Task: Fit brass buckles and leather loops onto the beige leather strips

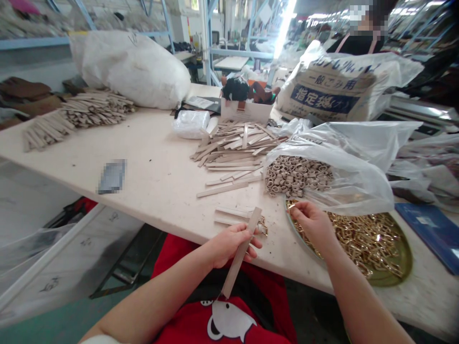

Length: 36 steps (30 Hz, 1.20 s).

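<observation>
Left hand (236,243) closed around one beige strip (241,253), gripped near its middle between thumb and fingers; the strip slants, upper end over the table (154,148), lower end toward the wearer's red clothing (182,320); right hand (313,222) narrow, thumb and fingertips pinched on a small gold buckle (291,207), at the left edge of a round tray (408,267); the tray bears a thick layer of gold buckles (366,243).

Two strips (229,219) lie on the table just beyond the left hand, gold metal at their right ends, partly hidden by the held strip; farther back, a loose pile of strips (236,145) lies in crossing directions; to its right, a clear plastic bag (362,177) holds many small beige loops (297,177) and overhangs the tray's back edge; a blue folder (428,234) lies right of the tray.

A second strip heap (96,110) occupies the table's far left, near a large white sack (132,67); a white box (245,111) stands behind the middle pile; a co-worker (362,43) is visible behind a printed bag (326,91).
</observation>
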Tool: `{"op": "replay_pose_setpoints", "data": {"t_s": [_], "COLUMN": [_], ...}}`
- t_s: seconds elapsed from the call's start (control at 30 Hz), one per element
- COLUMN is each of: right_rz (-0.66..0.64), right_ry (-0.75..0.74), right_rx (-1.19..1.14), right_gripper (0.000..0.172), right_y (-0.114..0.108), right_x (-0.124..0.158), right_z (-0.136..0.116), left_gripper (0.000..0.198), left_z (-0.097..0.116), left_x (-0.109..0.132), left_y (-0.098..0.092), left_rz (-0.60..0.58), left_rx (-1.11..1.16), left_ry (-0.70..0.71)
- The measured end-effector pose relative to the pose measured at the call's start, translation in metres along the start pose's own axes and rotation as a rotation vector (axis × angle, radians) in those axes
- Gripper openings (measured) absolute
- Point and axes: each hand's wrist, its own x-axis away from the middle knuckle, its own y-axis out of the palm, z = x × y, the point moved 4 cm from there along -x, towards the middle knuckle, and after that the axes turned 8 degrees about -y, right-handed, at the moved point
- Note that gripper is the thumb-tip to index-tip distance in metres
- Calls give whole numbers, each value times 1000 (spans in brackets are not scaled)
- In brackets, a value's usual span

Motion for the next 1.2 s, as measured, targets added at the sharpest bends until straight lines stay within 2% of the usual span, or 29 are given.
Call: {"op": "replay_pose_setpoints", "data": {"t_s": [0.07,0.13,0.23,0.33,0.57,0.7,0.93,1.07,1.2], "right_rz": [-56,-84,-82,-110,-259,-202,-134,-94,-19], "right_ry": [98,183,280,324,401,438,401,418,504], "right_rx": [-324,-535,-764,-895,-1099,-1115,-1158,-1185,-1226], "right_gripper": [25,25,26,25,32,26,17,18,21], "right_y": [20,40,64,77,93,99,109,108,101], "right_x": [15,28,41,47,58,63,65,64,61], "right_z": [-10,-21,-35,-45,-46,-43,-46,-42,-34], "left_gripper": [28,27,26,27,25,22,15,21,29], "left_z": [0,3,9,14,12,11,15,16,16], "left_x": [-2,-5,-7,-8,-11,-10,-4,0,7], "left_y": [-1,-4,-8,-12,-14,-18,-16,-17,-18], "left_rz": [19,81,184,243,273,375,529,484,407], "left_rx": [-74,-217,-402,-423,-363,-386,-667,-733,-819], "left_ry": [31,118,264,316,319,375,365,352,376]}}
